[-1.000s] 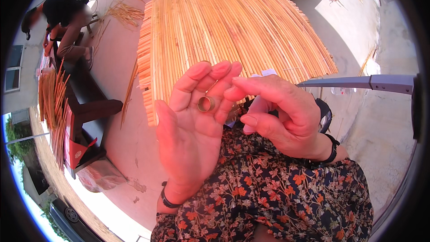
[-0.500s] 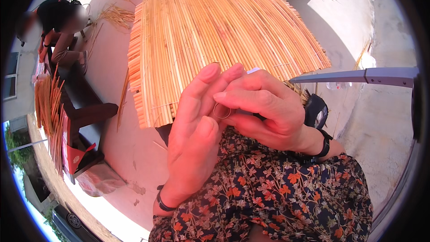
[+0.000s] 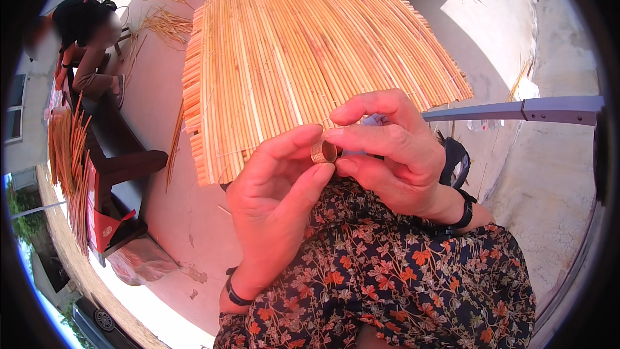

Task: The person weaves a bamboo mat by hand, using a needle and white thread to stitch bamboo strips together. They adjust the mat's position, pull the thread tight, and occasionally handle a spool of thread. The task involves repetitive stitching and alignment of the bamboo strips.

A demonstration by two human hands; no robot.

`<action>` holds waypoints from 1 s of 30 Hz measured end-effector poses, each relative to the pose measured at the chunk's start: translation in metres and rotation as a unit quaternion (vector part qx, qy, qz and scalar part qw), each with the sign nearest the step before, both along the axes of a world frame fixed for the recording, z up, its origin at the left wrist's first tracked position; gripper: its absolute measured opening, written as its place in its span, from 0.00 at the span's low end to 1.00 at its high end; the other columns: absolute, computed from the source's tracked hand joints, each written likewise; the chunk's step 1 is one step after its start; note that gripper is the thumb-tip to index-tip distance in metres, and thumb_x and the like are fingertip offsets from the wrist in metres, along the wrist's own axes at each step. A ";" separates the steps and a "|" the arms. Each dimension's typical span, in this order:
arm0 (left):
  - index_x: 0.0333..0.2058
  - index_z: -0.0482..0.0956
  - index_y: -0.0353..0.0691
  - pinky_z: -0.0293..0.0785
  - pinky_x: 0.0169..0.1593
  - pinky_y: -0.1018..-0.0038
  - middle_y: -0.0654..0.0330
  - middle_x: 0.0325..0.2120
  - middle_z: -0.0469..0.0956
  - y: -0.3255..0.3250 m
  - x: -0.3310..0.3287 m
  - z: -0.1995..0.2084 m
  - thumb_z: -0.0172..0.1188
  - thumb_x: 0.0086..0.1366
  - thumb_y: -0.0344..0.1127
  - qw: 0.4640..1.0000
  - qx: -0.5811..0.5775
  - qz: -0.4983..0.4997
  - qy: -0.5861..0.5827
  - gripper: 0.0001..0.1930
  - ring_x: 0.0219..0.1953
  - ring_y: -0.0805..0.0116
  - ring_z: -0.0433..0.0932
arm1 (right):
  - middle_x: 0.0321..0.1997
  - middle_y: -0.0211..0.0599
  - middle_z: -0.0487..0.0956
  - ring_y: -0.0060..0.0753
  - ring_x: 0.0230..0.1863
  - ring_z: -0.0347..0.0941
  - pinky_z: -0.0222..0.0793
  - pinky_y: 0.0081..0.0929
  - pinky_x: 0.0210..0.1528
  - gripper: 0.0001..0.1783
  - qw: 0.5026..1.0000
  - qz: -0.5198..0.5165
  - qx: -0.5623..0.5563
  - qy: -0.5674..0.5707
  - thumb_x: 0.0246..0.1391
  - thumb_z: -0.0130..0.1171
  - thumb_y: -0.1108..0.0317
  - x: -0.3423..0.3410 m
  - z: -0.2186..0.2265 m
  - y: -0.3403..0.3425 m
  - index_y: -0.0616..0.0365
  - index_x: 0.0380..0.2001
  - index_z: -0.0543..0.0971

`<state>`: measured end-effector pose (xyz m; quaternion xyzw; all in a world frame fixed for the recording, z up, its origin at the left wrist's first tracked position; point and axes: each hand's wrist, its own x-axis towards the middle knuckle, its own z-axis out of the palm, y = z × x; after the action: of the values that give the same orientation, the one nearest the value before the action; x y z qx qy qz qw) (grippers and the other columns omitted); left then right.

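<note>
A brass-coloured ring thimble [image 3: 321, 152] with a dimpled surface sits between my two hands, above my lap. My left hand [image 3: 274, 187] pinches it between thumb and fingertips. Against its right side lie the thumb and fingertips of my right hand [image 3: 397, 152], also closed in a pinch; its index finger is raised and bent over the others. Just beyond my fingers lies a mat of reed stalks [image 3: 310, 45], set side by side and bound with thin thread. A small whitish-blue thing [image 3: 372, 121] shows partly behind my right fingers; I cannot make out what it is.
A grey metal bar [image 3: 510, 112] reaches in from the right beside the mat. At the left stands a dark bench [image 3: 123, 165] with a bundle of reeds [image 3: 68, 148]. A person [image 3: 90, 45] is seated at the far left. Loose straw [image 3: 166, 22] lies on the floor.
My left hand has turned from upright, stretched fingers to a pinch on the ring thimble. The thimble has turned so its dimpled side shows. My right index finger has lifted.
</note>
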<state>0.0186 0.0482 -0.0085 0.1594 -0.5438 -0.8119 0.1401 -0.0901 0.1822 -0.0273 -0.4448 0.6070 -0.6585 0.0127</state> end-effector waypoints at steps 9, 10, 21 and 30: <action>0.49 0.75 0.29 0.77 0.50 0.75 0.54 0.44 0.80 0.000 -0.001 -0.005 0.62 0.59 0.14 0.998 -0.061 0.031 0.013 0.18 0.46 0.69 0.80 | 0.43 0.40 0.82 0.16 0.28 0.75 0.71 0.14 0.32 0.21 0.969 0.086 0.032 -0.229 0.58 0.56 0.81 0.008 0.010 0.012 0.66 0.56 0.75; 0.48 0.76 0.29 0.78 0.50 0.75 0.54 0.44 0.80 0.000 -0.002 -0.006 0.62 0.59 0.13 0.996 -0.074 0.041 0.014 0.18 0.46 0.69 0.80 | 0.44 0.39 0.82 0.15 0.27 0.74 0.71 0.14 0.32 0.22 0.966 0.083 0.040 -0.240 0.59 0.56 0.80 0.009 0.008 0.012 0.65 0.57 0.74; 0.46 0.79 0.33 0.79 0.51 0.73 0.53 0.47 0.79 -0.012 -0.001 -0.012 0.65 0.55 0.13 0.990 -0.138 0.016 0.033 0.19 0.48 0.64 0.80 | 0.52 0.42 0.81 0.17 0.33 0.76 0.73 0.15 0.35 0.28 0.892 0.182 0.025 -0.413 0.62 0.54 0.77 0.010 0.008 0.013 0.63 0.65 0.65; 0.49 0.76 0.31 0.75 0.57 0.58 0.43 0.53 0.75 0.006 0.005 -0.033 0.65 0.63 0.30 0.979 0.165 -0.012 0.118 0.17 0.54 0.52 0.77 | 0.65 0.49 0.70 0.35 0.62 0.72 0.75 0.24 0.49 0.38 0.826 0.291 -0.045 -0.480 0.63 0.51 0.75 0.015 0.007 0.012 0.64 0.72 0.49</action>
<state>0.0237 0.0543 -0.0416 0.0765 -0.3840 -0.9051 0.1656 -0.0746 0.1945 -0.0207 -0.2287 0.3362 -0.7811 0.4738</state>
